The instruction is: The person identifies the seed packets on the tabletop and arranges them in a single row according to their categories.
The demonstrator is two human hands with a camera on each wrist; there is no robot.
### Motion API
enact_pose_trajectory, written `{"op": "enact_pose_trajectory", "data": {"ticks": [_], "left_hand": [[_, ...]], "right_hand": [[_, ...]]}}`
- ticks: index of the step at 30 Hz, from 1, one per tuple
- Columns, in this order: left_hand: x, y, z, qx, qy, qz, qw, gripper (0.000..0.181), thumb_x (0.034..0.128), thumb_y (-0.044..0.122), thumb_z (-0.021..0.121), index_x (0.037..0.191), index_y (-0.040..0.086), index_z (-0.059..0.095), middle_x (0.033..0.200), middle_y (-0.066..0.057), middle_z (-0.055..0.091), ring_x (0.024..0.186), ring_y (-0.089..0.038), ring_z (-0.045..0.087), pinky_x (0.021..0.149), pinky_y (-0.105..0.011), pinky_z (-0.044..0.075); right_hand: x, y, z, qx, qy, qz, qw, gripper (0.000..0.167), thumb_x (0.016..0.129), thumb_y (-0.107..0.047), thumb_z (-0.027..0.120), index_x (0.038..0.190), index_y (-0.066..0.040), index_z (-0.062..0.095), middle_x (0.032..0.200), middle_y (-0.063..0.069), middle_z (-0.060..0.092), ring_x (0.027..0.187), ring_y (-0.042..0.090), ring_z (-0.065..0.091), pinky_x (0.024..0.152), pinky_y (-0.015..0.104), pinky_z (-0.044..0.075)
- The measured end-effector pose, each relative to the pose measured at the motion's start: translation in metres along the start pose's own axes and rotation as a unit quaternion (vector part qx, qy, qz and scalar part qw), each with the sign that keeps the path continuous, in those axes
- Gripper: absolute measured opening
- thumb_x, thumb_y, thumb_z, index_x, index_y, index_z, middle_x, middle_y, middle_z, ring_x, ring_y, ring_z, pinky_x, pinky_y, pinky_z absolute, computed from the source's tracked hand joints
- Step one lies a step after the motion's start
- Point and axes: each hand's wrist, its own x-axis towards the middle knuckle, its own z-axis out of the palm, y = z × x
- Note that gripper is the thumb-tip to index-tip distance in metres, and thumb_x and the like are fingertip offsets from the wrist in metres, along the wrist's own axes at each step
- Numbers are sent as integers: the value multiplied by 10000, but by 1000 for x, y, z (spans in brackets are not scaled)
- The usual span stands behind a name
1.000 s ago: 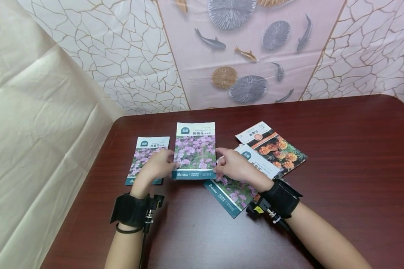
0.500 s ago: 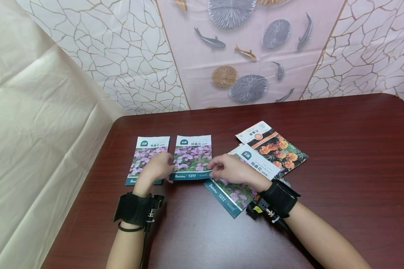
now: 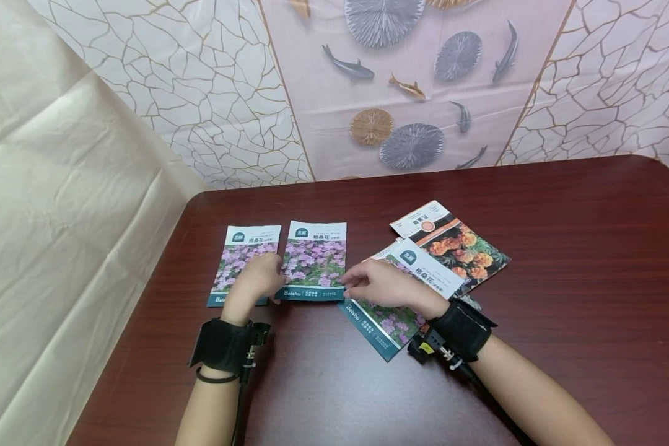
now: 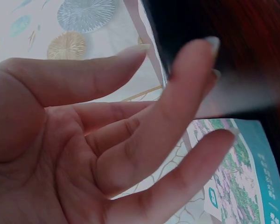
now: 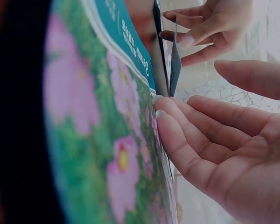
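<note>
The middle purple-flower packet (image 3: 314, 263) lies face up between both hands. At its lower left corner is my left hand (image 3: 259, 275), its relaxed fingers over part of the left purple-flower packet (image 3: 236, 257); in the left wrist view the thumb of my left hand (image 4: 107, 140) stands apart from the fingers. My right hand (image 3: 387, 284), loosely bent, is by the middle packet's lower right edge, above the right purple-flower packet (image 3: 387, 325). In the right wrist view the fingertips of my right hand (image 5: 224, 144) touch or nearly touch a flowered packet (image 5: 121, 158).
An orange-flower packet (image 3: 465, 254) lies partly under the right purple-flower packet, on the dark red table (image 3: 323, 384). Patterned cloth (image 3: 407, 148) hangs behind the far edge, and pale cloth (image 3: 89, 186) hangs at the left.
The middle packet's top edge has come down and it lies flatter, slightly further left. My right hand has moved a little left and down; my left hand has barely moved.
</note>
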Motion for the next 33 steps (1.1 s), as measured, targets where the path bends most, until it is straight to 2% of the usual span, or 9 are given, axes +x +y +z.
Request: {"op": "enact_pose_trajectory", "data": {"ticks": [5, 9, 13, 18, 24, 27, 29, 31, 33], "left_hand": [[-2, 4, 1, -90, 20, -130, 9999, 156, 869, 69, 587, 963, -56, 596, 806, -162, 595, 522, -187, 574, 577, -313, 454], [-3, 7, 1, -78, 19, -227, 9997, 199, 876, 63, 565, 1029, -62, 582, 787, -151, 585, 494, -190, 580, 545, -301, 440], [-4, 8, 1, 143, 111, -233, 9996, 139, 882, 92, 570, 951, -28, 589, 672, -104, 539, 519, -207, 520, 561, -321, 381], [-6, 10, 0, 164, 212, -218, 9994, 98, 887, 75, 544, 838, -1, 583, 650, -110, 523, 541, -213, 458, 522, -315, 342], [-7, 12, 0, 168, 331, -243, 9990, 99, 882, 75, 556, 888, -17, 591, 693, -115, 524, 574, -219, 447, 524, -315, 344], [-8, 13, 1, 212, 403, -313, 9985, 168, 882, 95, 571, 990, -31, 597, 766, -131, 557, 618, -235, 484, 551, -334, 377], [-8, 15, 2, 215, 470, -303, 9982, 253, 885, 104, 573, 1098, -32, 584, 887, -160, 596, 699, -256, 534, 606, -359, 423], [-7, 16, 3, 237, 466, -125, 9986, 332, 890, 104, 575, 1194, -26, 546, 1028, -195, 602, 833, -294, 578, 705, -398, 465], [-6, 18, 5, 329, 299, 224, 9988, 406, 897, 88, 562, 1285, -8, 486, 1174, -206, 556, 1010, -323, 552, 839, -438, 447]], "right_hand": [[0, 0, 1, -54, -72, 40, 10000, 290, 887, -133, 599, 1133, 19, 622, 1029, 95, 648, 929, 186, 616, 767, 296, 484], [1, 0, 1, -80, -126, 79, 9999, 316, 896, -150, 586, 1160, 23, 607, 1074, 114, 631, 967, 198, 605, 793, 309, 480], [1, 0, 1, -135, -133, 35, 9998, 331, 897, -158, 585, 1170, 29, 599, 1098, 133, 613, 980, 206, 598, 802, 314, 478], [0, 1, 0, -84, -155, -15, 9998, 331, 897, -153, 584, 1169, 35, 598, 1086, 131, 608, 974, 205, 596, 795, 310, 479], [0, 2, 0, 19, -195, -105, 9998, 315, 903, -147, 575, 1154, 41, 605, 1053, 112, 611, 957, 198, 598, 776, 305, 482], [0, 3, 0, -7, -193, -130, 9997, 312, 905, -147, 571, 1151, 41, 607, 1047, 111, 612, 946, 190, 598, 766, 301, 480], [0, 3, 0, -41, -183, -136, 9997, 308, 908, -142, 563, 1152, 40, 607, 1046, 111, 612, 922, 172, 595, 749, 292, 475], [0, 3, 0, -82, -168, -143, 9997, 299, 911, -130, 551, 1151, 41, 608, 1043, 112, 614, 879, 144, 585, 722, 279, 466], [0, 2, 0, -101, -152, -131, 9997, 290, 913, -115, 541, 1149, 41, 609, 1036, 111, 616, 822, 118, 561, 690, 267, 450]]}}
